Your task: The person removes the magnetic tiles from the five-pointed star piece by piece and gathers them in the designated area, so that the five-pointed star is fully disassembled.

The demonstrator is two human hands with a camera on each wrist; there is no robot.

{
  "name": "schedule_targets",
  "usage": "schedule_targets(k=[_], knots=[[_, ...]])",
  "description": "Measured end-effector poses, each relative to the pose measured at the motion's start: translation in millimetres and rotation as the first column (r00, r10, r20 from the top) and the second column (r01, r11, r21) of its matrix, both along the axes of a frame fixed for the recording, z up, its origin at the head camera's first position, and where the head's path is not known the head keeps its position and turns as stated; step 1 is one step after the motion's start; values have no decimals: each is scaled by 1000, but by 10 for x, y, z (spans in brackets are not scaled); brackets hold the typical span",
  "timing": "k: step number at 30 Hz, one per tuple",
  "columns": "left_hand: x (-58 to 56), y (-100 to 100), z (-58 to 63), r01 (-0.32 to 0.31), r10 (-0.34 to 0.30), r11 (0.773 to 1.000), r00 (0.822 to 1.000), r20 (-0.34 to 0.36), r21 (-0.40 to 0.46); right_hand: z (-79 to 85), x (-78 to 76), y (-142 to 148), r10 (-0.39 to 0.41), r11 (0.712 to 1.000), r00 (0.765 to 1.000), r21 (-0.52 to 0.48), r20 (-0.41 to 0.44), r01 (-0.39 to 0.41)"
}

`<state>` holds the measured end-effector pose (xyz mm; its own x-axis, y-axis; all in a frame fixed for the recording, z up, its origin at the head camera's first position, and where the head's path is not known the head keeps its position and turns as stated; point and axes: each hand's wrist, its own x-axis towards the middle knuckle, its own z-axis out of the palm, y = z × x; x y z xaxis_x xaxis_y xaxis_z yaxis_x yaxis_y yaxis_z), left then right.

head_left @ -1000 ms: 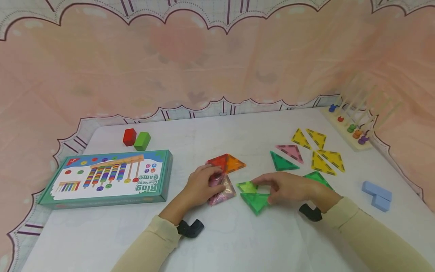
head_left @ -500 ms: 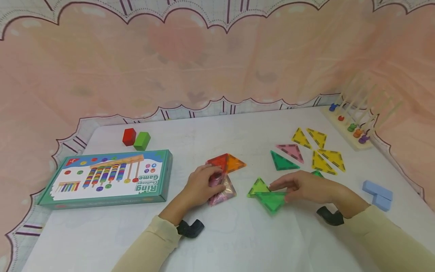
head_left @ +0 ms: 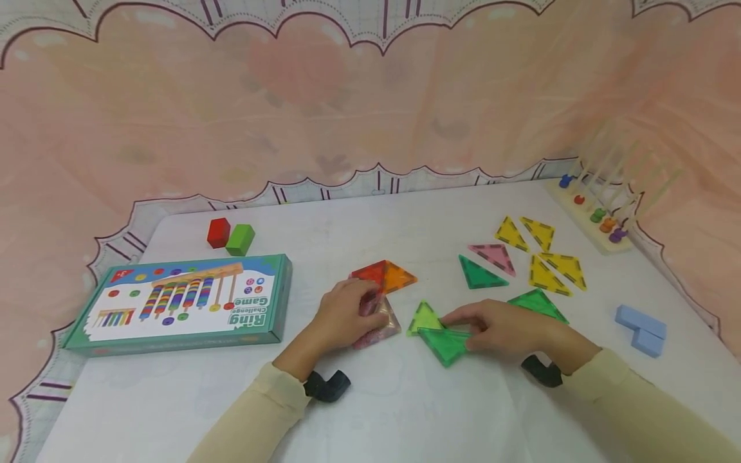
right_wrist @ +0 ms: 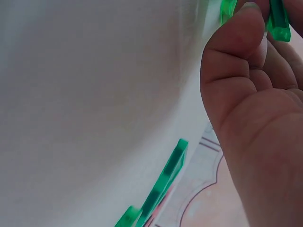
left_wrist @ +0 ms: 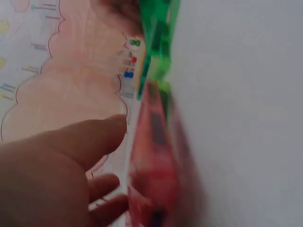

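Observation:
In the head view my left hand point(head_left: 344, 318) rests over pink translucent triangle tiles point(head_left: 382, 331), partly hiding them. The left wrist view shows its thumb and fingers apart beside a raised pink tile point(left_wrist: 154, 165). A red tile point(head_left: 368, 272) and an orange tile point(head_left: 401, 277) lie just beyond. My right hand point(head_left: 509, 331) pinches a green triangle tile point(head_left: 442, 347) between thumb and fingers. A lime triangle tile point(head_left: 425, 315) stands against it, near the fingertips. Another green tile point(head_left: 538, 303) lies behind the right hand.
A Ring Game box point(head_left: 179, 302) lies at left, with a red block point(head_left: 219, 233) and a green block point(head_left: 240, 239) behind. Yellow triangles point(head_left: 550, 276), a pink triangle point(head_left: 493, 257) and a dark green triangle point(head_left: 480, 273) lie right of centre. Blue blocks point(head_left: 641, 329) and a peg board point(head_left: 602, 225) stand at right.
My right hand shifted right with the green and lime tiles, then came back left a little. The lime tile now shows more upright. My left hand has hardly moved.

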<state>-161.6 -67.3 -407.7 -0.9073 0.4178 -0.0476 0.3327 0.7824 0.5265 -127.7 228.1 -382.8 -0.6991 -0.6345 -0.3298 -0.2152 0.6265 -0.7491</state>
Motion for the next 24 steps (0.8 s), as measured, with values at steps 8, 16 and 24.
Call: schedule_targets(k=[8, 16, 24], knots=[[-26, 294, 16, -57, 52, 987, 998, -33, -151, -9, -36, -83, 3, 1000, 1000, -3, -1, -3], [-28, 392, -53, -114, 107, 977, 993, -49, -178, -25, -59, -101, -3, 1000, 1000, -16, 8, 3], [-56, 421, -28, -140, 136, 973, 990, -34, -182, 15, -80, 87, -11, 998, 999, -69, -34, 9]])
